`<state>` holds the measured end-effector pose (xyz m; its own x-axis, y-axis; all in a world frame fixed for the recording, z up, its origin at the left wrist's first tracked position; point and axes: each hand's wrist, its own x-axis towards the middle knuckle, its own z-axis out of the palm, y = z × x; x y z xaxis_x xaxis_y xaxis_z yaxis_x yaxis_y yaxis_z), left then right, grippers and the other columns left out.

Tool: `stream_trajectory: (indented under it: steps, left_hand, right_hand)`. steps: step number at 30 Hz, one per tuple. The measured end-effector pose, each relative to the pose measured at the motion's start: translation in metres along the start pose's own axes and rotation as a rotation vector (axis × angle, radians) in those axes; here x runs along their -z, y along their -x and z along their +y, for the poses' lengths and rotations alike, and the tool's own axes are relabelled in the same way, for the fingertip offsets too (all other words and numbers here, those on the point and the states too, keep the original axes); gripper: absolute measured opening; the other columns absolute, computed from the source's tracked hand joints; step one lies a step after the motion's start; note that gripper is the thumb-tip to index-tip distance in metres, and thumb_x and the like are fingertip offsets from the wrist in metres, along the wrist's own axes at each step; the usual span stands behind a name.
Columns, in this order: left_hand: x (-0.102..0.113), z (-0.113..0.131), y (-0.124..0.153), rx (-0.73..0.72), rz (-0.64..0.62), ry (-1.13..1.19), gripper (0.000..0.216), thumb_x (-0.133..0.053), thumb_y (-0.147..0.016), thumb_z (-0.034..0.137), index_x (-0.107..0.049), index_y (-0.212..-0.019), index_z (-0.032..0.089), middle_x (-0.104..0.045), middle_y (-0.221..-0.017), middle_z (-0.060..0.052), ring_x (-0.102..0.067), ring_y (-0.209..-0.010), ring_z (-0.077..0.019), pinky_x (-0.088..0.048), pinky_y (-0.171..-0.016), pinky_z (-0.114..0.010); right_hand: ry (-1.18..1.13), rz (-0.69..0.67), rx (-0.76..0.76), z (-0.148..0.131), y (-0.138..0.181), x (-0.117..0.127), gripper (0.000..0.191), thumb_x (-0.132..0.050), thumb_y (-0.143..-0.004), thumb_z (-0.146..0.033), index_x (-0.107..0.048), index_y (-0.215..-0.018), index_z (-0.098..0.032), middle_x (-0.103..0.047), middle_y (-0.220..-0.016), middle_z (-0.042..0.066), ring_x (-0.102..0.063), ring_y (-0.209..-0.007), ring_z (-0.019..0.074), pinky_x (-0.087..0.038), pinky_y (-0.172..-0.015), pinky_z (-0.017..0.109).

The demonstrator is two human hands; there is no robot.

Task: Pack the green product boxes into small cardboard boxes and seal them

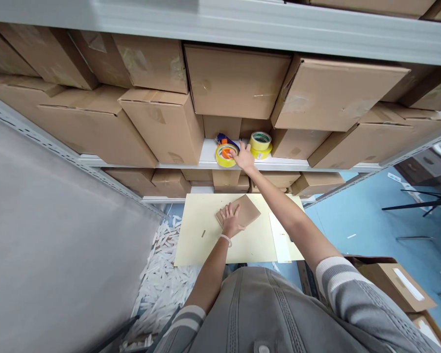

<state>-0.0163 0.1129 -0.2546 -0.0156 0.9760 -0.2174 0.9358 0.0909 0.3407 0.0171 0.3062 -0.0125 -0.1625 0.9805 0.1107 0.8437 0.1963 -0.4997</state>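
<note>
My left hand (232, 220) lies with spread fingers on a flat brown cardboard box (248, 212), pressing on its left side. The box rests at an angle on a pale yellow board (194, 230). My right hand (244, 158) reaches up to the shelf and is closed round a tape dispenser (225, 153) with a blue body, an orange hub and a yellow roll of tape. Its thumb touches the orange hub, and the other fingers are partly hidden. Just right of this hand, tape rolls (260, 141) sit stacked on the shelf.
Brown cardboard boxes (238, 81) fill the metal shelf (209, 152) ahead and the level below. A white paper strip (280, 238) lies on the board's right side. White paper scraps (169, 274) cover the floor at left. Open cartons (389, 284) stand at lower right.
</note>
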Motion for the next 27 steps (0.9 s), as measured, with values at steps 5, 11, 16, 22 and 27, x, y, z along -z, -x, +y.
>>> stream_trajectory:
  steps: [5,11,16,22,27]
  left_hand:
    - [0.005,0.001,0.003,-0.005,-0.008,0.007,0.129,-0.083,-0.048,0.06,-0.018,-0.154,0.029,-0.005,-0.162,-0.017,0.0,-0.147,-0.0439,0.004,-0.113,-0.064]
    - [0.012,0.005,0.005,-0.013,-0.019,-0.006,0.124,-0.081,-0.052,0.059,-0.018,-0.154,0.029,-0.005,-0.162,-0.016,-0.001,-0.147,-0.0446,0.004,-0.112,-0.065]
    - [0.018,0.001,0.018,0.058,0.024,0.061,0.115,-0.069,-0.064,0.067,-0.017,-0.155,0.022,0.0,-0.162,-0.019,0.001,-0.148,-0.0418,0.006,-0.112,-0.065]
    - [-0.004,-0.03,0.076,0.447,0.128,0.436,0.098,-0.045,-0.085,0.064,0.0,-0.155,0.012,-0.003,-0.161,-0.022,-0.007,-0.149,-0.0336,-0.014,-0.116,-0.057]
    - [-0.032,-0.029,0.11,0.419,-0.017,0.727,0.081,-0.031,-0.093,0.06,-0.005,-0.155,0.015,-0.024,-0.159,-0.014,-0.022,-0.147,-0.023,-0.027,-0.117,-0.036]
  right_hand:
    - [0.068,0.009,0.133,0.002,0.014,0.003,0.065,-0.021,-0.097,-0.059,-0.026,-0.152,-0.023,-0.041,-0.134,0.017,-0.047,-0.121,0.0343,-0.038,-0.1,0.049]
    - [0.03,0.142,0.287,0.013,0.044,0.025,0.065,-0.017,-0.099,-0.057,-0.026,-0.152,-0.021,-0.042,-0.138,0.016,-0.039,-0.128,0.0323,-0.03,-0.105,0.048]
    - [-0.042,0.192,0.2,0.08,0.118,0.004,0.053,-0.02,-0.1,-0.046,-0.043,-0.142,-0.022,-0.053,-0.131,0.013,-0.046,-0.122,0.0264,-0.03,-0.105,0.042]
    - [-0.453,-0.094,-0.394,0.189,0.191,-0.067,0.056,-0.039,-0.093,-0.047,-0.049,-0.138,-0.015,-0.049,-0.143,0.013,-0.044,-0.131,0.0239,-0.026,-0.113,0.038]
    - [-0.697,-0.173,-0.568,0.212,0.218,-0.099,0.066,-0.039,-0.091,-0.057,-0.051,-0.137,-0.012,-0.047,-0.146,0.013,-0.04,-0.138,0.0231,-0.028,-0.115,0.04]
